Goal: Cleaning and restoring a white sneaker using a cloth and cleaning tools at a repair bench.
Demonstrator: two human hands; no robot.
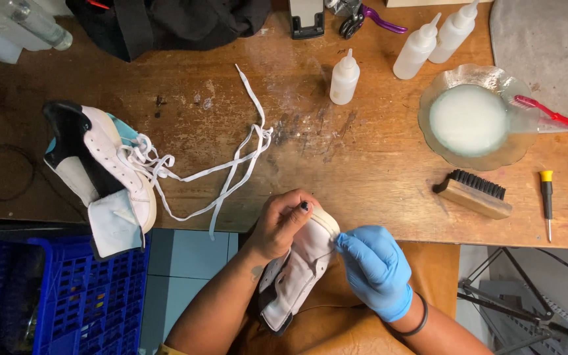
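My left hand point(280, 225), bare, grips a white sneaker point(297, 273) from the left side, over my lap near the table's front edge. My right hand point(376, 266), in a blue glove, touches the shoe's toe end with pinched fingers; what it pinches is too small to tell. A second white sneaker point(100, 174) with black and teal parts lies at the left of the wooden table point(363, 164), its tongue hanging over the edge. Loose white laces point(231, 164) trail from it across the table.
A glass dish of milky liquid point(469, 120) with a red toothbrush point(553, 116) sits at right. Near it lie a wooden brush point(474, 192) and a small screwdriver point(547, 200). Three white squeeze bottles point(344, 79) stand at the back. A blue crate point(60, 296) is below left.
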